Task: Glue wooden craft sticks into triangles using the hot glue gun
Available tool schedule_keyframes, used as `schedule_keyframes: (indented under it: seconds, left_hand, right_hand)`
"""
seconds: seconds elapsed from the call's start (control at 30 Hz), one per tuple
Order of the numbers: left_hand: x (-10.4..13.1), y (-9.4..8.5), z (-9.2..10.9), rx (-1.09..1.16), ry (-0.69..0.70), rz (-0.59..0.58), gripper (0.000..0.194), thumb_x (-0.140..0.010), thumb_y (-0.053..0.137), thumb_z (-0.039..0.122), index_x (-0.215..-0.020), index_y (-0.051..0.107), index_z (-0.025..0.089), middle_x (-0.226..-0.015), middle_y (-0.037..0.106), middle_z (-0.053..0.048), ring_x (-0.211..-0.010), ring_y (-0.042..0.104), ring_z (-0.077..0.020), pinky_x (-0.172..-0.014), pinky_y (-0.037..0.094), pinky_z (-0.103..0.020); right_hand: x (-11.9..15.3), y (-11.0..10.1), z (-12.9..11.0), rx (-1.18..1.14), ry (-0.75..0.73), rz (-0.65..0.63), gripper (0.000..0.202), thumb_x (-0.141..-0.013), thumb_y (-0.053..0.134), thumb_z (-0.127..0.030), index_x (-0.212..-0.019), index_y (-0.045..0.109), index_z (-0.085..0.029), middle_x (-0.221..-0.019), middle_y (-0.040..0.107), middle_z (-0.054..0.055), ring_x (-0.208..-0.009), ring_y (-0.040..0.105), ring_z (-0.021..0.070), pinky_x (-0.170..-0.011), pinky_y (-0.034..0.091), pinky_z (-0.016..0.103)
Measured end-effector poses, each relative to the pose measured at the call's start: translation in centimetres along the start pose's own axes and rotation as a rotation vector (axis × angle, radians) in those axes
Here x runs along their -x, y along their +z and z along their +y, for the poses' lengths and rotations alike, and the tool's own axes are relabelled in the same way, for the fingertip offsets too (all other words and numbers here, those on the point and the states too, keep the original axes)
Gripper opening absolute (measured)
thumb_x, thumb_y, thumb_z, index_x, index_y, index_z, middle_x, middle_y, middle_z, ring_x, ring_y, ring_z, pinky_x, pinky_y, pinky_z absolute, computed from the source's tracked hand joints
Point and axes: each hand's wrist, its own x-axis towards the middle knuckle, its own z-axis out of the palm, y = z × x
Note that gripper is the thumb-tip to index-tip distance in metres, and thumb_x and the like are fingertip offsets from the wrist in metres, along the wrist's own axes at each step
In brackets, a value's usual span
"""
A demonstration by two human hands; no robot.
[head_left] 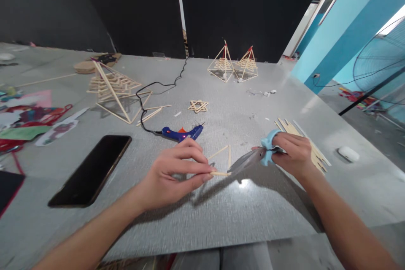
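Note:
My left hand (180, 168) pinches a small triangle of thin wooden sticks (229, 156) by its near side, just above the table. In my right hand (292, 152) are scissors (248, 162) with light blue handles, my fingers in the loops. The scissor tips reach the triangle's near right corner; whether they touch the wood I cannot tell. Beyond my left hand lies a blue glue gun (182, 133) with a small red light on. A small six-pointed star of sticks (198, 106) lies flat behind it. Loose wooden sticks (299, 139) are bundled beside my right hand.
A black phone (91, 171) lies at left, near paper scraps (28, 133). A stick pyramid frame (115, 93) stands at back left, two smaller ones (223, 65) at the back. The glue gun's black cord (158, 83) crosses the table. A white earbud case (348, 154) sits right.

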Motion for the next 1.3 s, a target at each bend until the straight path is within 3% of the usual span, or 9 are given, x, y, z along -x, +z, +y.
schedule_keyframes:
  seconds: [0.33,0.63,0.9,1.13,1.3]
  left_hand:
    - [-0.2,0.0,0.3,-0.009,-0.031,-0.011,0.01,-0.102,0.078,0.017,-0.102,0.085,0.024,-0.085,0.081,-0.005,-0.081,0.066,-0.0181,-0.08,0.059,-0.037]
    - [-0.1,0.1,0.3,0.011,-0.044,-0.021,0.012,-0.102,0.077,0.016,-0.104,0.086,0.024,-0.084,0.079,-0.005,-0.081,0.065,-0.018,-0.08,0.059,-0.037]
    - [0.0,0.1,0.2,0.012,-0.05,-0.019,0.012,-0.099,0.078,0.014,-0.103,0.085,0.023,-0.083,0.079,-0.004,-0.08,0.065,-0.0173,-0.081,0.059,-0.036]
    - [0.0,0.1,0.2,0.008,-0.07,-0.013,0.012,-0.102,0.075,0.016,-0.104,0.086,0.023,-0.085,0.08,-0.005,-0.081,0.066,-0.0182,-0.08,0.059,-0.037]
    - [-0.1,0.1,0.3,0.026,-0.088,-0.018,0.014,-0.103,0.074,0.014,-0.103,0.085,0.023,-0.086,0.08,-0.004,-0.081,0.065,-0.0178,-0.081,0.058,-0.037]
  right_hand:
    - [0.5,-0.1,0.4,0.011,0.013,-0.021,0.025,-0.087,0.075,-0.008,-0.073,0.061,-0.023,-0.062,0.06,-0.004,-0.055,0.052,0.0116,-0.053,0.039,0.027]
    - [0.4,-0.5,0.6,0.029,0.033,-0.041,0.029,-0.092,0.083,-0.019,-0.072,0.063,-0.023,-0.063,0.063,-0.003,-0.057,0.058,0.0137,-0.055,0.044,0.028]
    - [0.4,-0.6,0.6,0.047,0.048,-0.034,0.036,-0.092,0.078,-0.012,-0.071,0.052,-0.024,-0.061,0.06,-0.005,-0.054,0.055,0.0117,-0.053,0.039,0.028]
    - [0.7,-0.6,0.7,-0.004,0.097,-0.009,0.026,-0.076,0.059,0.001,-0.075,0.054,-0.024,-0.067,0.065,-0.004,-0.056,0.057,0.0123,-0.054,0.039,0.026]
    - [0.7,-0.2,1.1,-0.053,0.13,-0.032,0.019,-0.077,0.062,-0.007,-0.084,0.06,-0.025,-0.078,0.072,0.001,-0.066,0.065,0.0171,-0.063,0.049,0.028]
